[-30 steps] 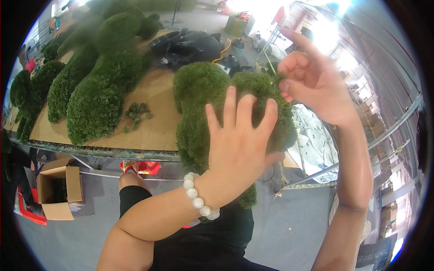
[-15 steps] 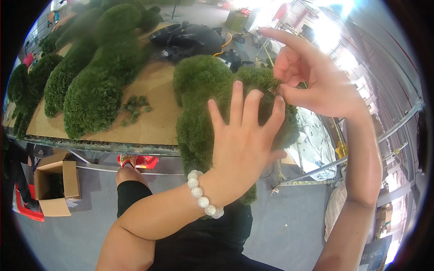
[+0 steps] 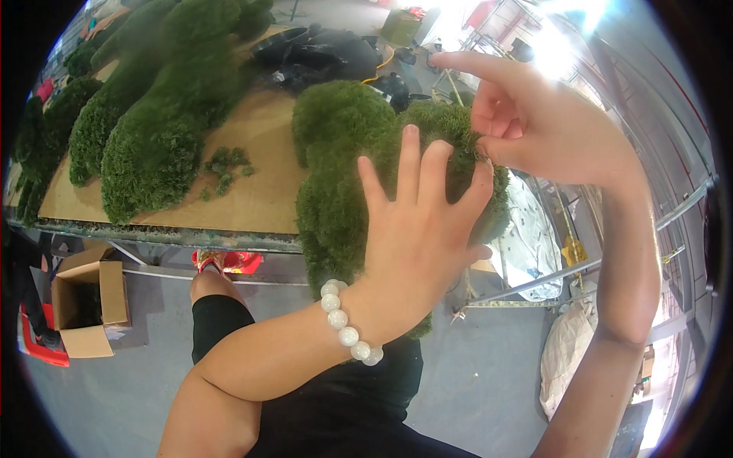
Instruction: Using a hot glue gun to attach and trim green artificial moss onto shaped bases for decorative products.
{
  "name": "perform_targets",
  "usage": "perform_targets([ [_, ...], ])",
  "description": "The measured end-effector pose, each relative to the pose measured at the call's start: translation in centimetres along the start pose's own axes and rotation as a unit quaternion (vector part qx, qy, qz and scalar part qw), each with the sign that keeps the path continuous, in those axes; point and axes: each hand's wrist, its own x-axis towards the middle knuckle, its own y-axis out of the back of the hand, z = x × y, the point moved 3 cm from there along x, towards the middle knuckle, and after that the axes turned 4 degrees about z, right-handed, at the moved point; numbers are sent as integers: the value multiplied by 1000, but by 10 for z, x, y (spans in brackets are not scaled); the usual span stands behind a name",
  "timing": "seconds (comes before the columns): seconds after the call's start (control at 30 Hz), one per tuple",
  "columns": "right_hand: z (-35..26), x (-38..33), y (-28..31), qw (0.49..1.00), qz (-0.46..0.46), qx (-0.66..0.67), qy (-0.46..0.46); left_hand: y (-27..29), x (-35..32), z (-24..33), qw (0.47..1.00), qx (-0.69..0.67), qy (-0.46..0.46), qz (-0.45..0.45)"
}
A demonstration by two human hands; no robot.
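Observation:
A green artificial-moss piece (image 3: 340, 126) with rounded, bushy lobes stands upright at the table's front edge, close to my body. My left hand (image 3: 416, 237) lies against it with fingers spread, a band of white beads at the wrist. At the lobe's upper right edge, my right hand (image 3: 546, 133) has its thumb drawn against the curled fingers, the index finger stretched out to the left. Its thumb tip meets the greenery near my left fingertips. Whatever sits in that pinch is too small to make out.
Larger green moss forms (image 3: 156, 153) and small loose tufts (image 3: 227, 164) lie on the brown board (image 3: 263, 175) to the left. Black plastic things (image 3: 321, 61) sit behind. An open cardboard box (image 3: 92, 305) is on the floor, lower left; a metal rail (image 3: 534, 290) runs at right.
My right hand and forearm have shifted slightly right. The left hand stays on the moss piece, its fingers a little higher. The whole view has moved slightly.

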Motion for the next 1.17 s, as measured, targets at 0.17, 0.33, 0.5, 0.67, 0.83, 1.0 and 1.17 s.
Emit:
perform_targets([
  [0.17, -8, 8, -2, 998, -15, -65, -12, 0, 0, 0, 1000, -7, 1, 6],
  [0.33, -20, 16, -3, 990, -72, -110, -52, 2, -1, -1, 1000, -16, -2, 13],
  [0.5, -24, 19, -5, 980, -72, -179, -46, 1, -2, -2, 999, -29, -8, 13],
  [0.67, -25, 19, -9, 975, -48, -212, -45, 0, -3, -4, 999, -32, -16, 17],
  [0.83, -19, 22, -10, 980, -37, -188, -59, 0, -3, -4, 999, -35, -21, 20],
  [1.0, -24, 27, -8, 974, -84, -203, -49, 1, -3, -5, 999, -32, -11, 15],
  [1.17, -26, 32, -4, 971, -141, -171, -94, 1, -3, -6, 1000, -23, 0, 10],
])
